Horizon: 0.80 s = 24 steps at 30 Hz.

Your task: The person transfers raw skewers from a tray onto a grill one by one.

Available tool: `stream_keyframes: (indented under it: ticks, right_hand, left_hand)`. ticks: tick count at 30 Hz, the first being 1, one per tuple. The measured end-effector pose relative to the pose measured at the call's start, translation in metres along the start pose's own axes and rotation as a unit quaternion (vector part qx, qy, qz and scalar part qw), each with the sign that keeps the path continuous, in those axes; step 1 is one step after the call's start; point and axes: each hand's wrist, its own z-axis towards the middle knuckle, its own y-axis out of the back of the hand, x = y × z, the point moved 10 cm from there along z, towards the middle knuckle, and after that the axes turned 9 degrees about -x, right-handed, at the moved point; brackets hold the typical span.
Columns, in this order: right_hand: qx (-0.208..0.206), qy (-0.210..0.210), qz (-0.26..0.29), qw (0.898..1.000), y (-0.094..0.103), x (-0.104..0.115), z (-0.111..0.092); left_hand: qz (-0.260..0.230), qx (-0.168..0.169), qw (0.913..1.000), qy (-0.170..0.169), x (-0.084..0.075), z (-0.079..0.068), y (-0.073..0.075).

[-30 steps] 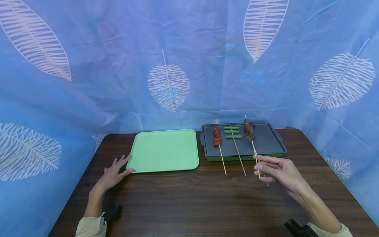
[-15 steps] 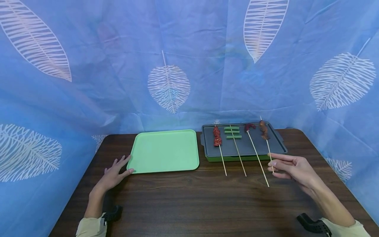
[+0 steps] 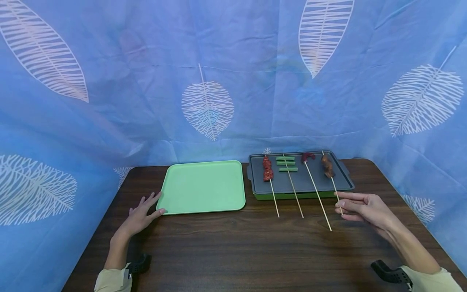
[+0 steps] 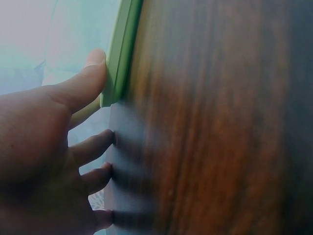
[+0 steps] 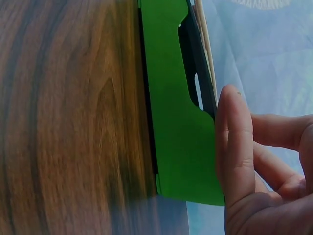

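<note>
My right hand (image 3: pixel 368 211) pinches the stick of a brown meat skewer (image 3: pixel 327 167) between thumb and fingers. The meat lies over the right part of a dark griddle (image 3: pixel 343 180) with a green base (image 5: pixel 173 142). Left of it on the griddle are a dark red curled-piece skewer (image 3: pixel 308 157), a green vegetable skewer (image 3: pixel 286 163) and a red meat skewer (image 3: pixel 268 168). My left hand (image 3: pixel 139 217) has its fingers spread at the left edge of a light green tray (image 3: pixel 204 186). In the left wrist view, the thumb (image 4: pixel 88 81) touches the tray's corner.
The skewers' bare sticks stick out past the griddle's front edge over the dark wooden table (image 3: pixel 233 251). A blue curtain (image 3: pixel 248 101) with white leaf prints hangs close behind the tray and griddle.
My right hand has carried the brown meat skewer rightward, away from the dark red one, and lowered it onto the griddle's right side. The left hand and tray have stayed put.
</note>
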Motion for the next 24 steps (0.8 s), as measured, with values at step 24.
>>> stream_keyframes:
  ticks: [24]
  right_hand:
    - [-0.085,0.149,-0.21,0.962,0.02,0.019,0.008]
  left_hand:
    - [-0.003,-0.002,1.0,-0.005,0.008,0.009,0.01]
